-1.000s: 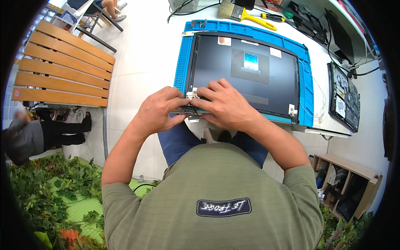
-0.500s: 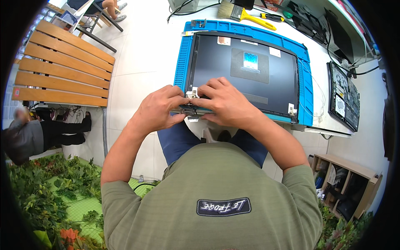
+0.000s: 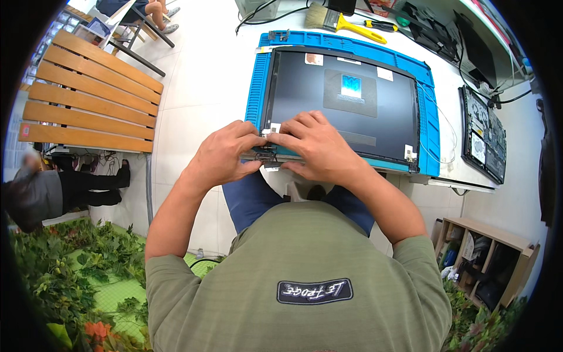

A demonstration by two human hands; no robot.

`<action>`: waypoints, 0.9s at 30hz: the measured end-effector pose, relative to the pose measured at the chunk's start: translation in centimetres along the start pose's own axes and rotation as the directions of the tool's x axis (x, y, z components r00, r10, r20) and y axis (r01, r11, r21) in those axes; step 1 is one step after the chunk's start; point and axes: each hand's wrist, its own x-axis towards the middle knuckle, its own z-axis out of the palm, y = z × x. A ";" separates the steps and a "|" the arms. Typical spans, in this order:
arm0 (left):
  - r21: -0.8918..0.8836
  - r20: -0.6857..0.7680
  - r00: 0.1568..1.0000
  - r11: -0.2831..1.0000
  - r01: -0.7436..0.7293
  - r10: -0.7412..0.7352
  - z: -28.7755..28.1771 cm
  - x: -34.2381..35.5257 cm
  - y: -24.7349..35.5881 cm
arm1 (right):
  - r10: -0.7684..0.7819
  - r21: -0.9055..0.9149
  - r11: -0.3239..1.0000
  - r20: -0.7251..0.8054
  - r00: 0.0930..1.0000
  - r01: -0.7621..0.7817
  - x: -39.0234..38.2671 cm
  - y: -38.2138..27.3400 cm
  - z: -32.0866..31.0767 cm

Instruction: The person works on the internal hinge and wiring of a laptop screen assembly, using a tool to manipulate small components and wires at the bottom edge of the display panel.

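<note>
Nearly the same as half a second ago, except the right hand (image 3: 319, 145)'s index fingertip sits slightly higher. It and the left hand (image 3: 224, 154) are part-curled at the metal hinge (image 3: 267, 157), bottom-left of the screen (image 3: 296, 88); can't tell how tightly. Count: two hands, one screen, one blue mat (image 3: 430, 138) underneath, one brush (image 3: 347, 26), one screwdriver (image 3: 381, 25).

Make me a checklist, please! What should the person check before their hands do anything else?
1. Dark screen panel lying on the blue mat: ok.
2. Left hand and right hand both at the panel's near left corner: ok.
3. Small metal part in full view: not ok, fingers cover some of it.
4. Metal part fixed firmly: cannot tell.
5. Yellow-handled brush off the panel: ok, beyond the mat.
6. Screwdriver off the panel: ok, beside the brush.
</note>
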 end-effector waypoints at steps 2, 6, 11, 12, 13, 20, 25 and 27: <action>0.002 0.006 1.000 1.000 0.000 0.000 -0.1 0.1 0.0 | -0.006 -0.041 0.999 0.010 1.000 0.007 0.1 -0.2 0.2; -0.009 -0.013 1.000 1.000 -0.005 0.005 0.1 0.1 0.0 | -0.014 -0.118 0.993 0.018 1.000 0.016 0.1 -0.6 0.5; -0.023 -0.010 1.000 1.000 0.002 -0.002 -0.1 0.1 -0.2 | -0.006 -0.129 0.992 0.015 1.000 0.008 0.2 -0.9 0.6; -0.021 -0.001 1.000 1.000 0.001 -0.001 -0.3 0.3 -0.1 | -0.002 -0.121 0.993 0.007 1.000 0.003 0.2 -0.8 0.7; -0.020 0.008 1.000 1.000 0.000 0.000 -0.4 0.4 -0.1 | 0.003 -0.108 0.994 -0.010 1.000 -0.004 0.0 -0.7 0.8; 0.047 0.075 0.991 0.993 -0.113 0.109 -0.9 0.5 -0.7 | 0.054 -0.046 0.997 -0.070 0.996 -0.057 -0.6 -0.4 1.2; 0.182 0.249 0.961 0.970 -0.164 0.116 -1.8 1.7 0.5 | 0.084 -0.002 0.996 -0.093 0.992 -0.085 -0.9 -0.2 1.3; 0.198 0.298 0.946 0.960 -0.196 0.131 -2.1 2.1 0.4 | 0.069 -0.016 0.997 -0.091 0.994 -0.070 -0.8 -0.3 1.1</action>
